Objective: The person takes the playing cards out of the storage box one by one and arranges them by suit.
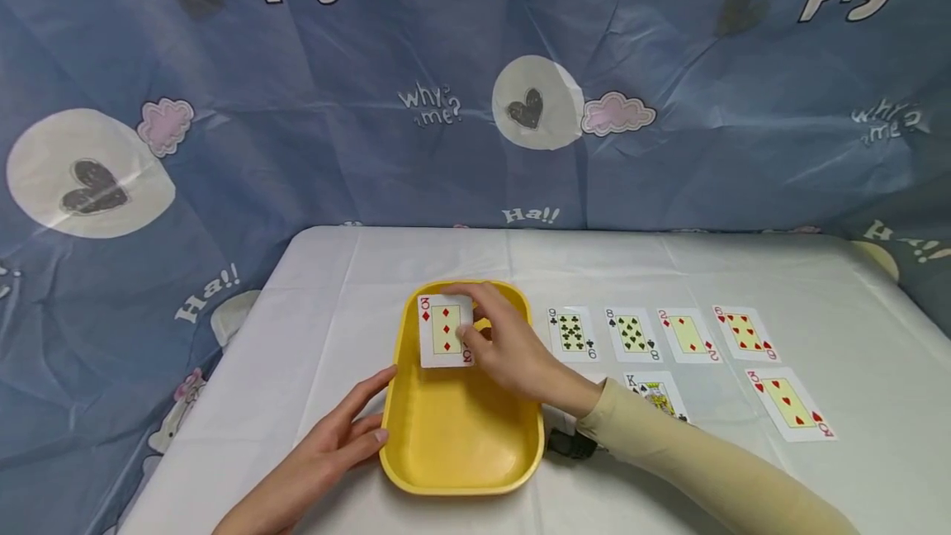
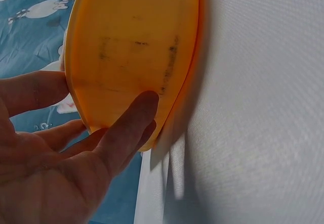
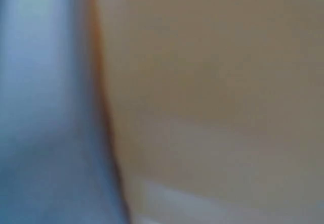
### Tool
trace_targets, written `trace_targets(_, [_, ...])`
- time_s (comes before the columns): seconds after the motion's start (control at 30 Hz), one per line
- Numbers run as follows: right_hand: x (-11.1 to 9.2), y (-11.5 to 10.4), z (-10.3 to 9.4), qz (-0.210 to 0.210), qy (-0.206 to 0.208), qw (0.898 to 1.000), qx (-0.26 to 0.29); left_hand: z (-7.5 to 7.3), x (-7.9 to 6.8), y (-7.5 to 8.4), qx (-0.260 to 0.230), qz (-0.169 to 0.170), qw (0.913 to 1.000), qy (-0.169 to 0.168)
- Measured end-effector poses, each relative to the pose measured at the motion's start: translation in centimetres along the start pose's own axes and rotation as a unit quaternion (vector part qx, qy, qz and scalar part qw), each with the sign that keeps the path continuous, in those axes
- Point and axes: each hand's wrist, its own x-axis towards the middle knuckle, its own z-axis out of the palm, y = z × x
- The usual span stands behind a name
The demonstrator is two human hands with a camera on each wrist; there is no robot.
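Observation:
My right hand (image 1: 513,349) pinches a three of diamonds playing card (image 1: 446,330) by its right side, thumb on the face. The card is held face up over the upper part of a yellow plastic tray (image 1: 404,481). On the tray's left side, my left hand (image 1: 323,456) has its fingertips against the outer wall, fingers fairly straight. Seen from the left wrist, the left hand (image 2: 66,168) touches the scuffed outside of the tray (image 2: 134,57). The right wrist view is blurred and filled mostly by a tan surface.
Right of the tray lie face-up cards: nine of clubs (image 1: 572,333), eight of spades (image 1: 631,334), two of diamonds (image 1: 687,335), six of hearts (image 1: 745,334) and three of hearts (image 1: 791,404). My forearm partly covers a king (image 1: 654,393). Blue patterned cloth (image 1: 446,172) hangs behind the white table (image 1: 334,304).

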Motion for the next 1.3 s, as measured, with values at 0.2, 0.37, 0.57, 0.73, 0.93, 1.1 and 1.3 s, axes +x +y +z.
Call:
trace_targets(0.2, [-0.5, 0.2, -0.3, -0.005, 0.058, 0.994, 0.095, 0.1, 0.1, 0.0, -0.001, 0.003, 1.0, -0.003])
trace_targets(0.37, [-0.8, 0.3, -1.4, 0.011, 0.081, 0.988, 0.129, 0.1, -0.1, -0.1, 0.001, 0.011, 0.9999, -0.012])
trace_targets(0.57, [-1.4, 0.2, -4.2, 0.021, 0.078, 0.991, 0.109, 0.0, -0.1, -0.1, 0.003, 0.01, 0.9999, -0.012])
trace_targets(0.73, [-2.5, 0.5, -6.8, 0.04, 0.091, 0.99, 0.1, -0.1, 0.0, -0.1, -0.002, 0.003, 0.9999, -0.015])
trace_targets(0.93, [-4.4, 1.4, -9.6, 0.07, 0.11, 0.988, 0.085, 0.2, 0.1, 0.1, 0.001, -0.013, 0.9999, 0.006])
trace_targets(1.1, [-6.3, 1.7, -11.9, 0.084, 0.122, 0.987, 0.067, 0.3, 0.2, 0.2, 0.004, -0.017, 0.9997, 0.017])
trace_targets(1.3, [-8.8, 1.9, -15.0, 0.094, 0.134, 0.986, 0.025, 0.1, 0.3, 0.2, 0.011, -0.022, 0.9996, 0.017])
